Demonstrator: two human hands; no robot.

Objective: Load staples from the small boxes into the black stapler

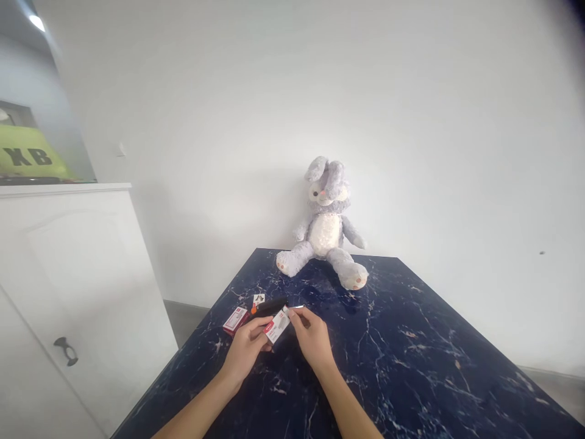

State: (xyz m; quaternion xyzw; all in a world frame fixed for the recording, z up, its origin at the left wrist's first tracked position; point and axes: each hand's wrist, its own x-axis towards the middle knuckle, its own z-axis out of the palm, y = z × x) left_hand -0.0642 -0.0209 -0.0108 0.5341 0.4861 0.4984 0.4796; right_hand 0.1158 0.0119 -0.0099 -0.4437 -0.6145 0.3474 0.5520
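Observation:
My left hand (247, 349) is closed around a small white and red box (277, 326), holding it tilted above the dark marble table (411, 366). My right hand (312, 334) pinches the upper end of that box, where a thin silvery strip (297, 306) sticks out by the fingertips. Just behind the hands a black stapler with an orange end (269, 305) lies on the table. A second red and white box (236, 320) lies to its left, and a small white card (258, 299) rests beside it.
A grey and white plush rabbit (325, 228) sits at the table's far edge against the white wall. A white cabinet (68, 292) with a dark handle (66, 351) stands at the left, with a yellow-green object (27, 157) on top.

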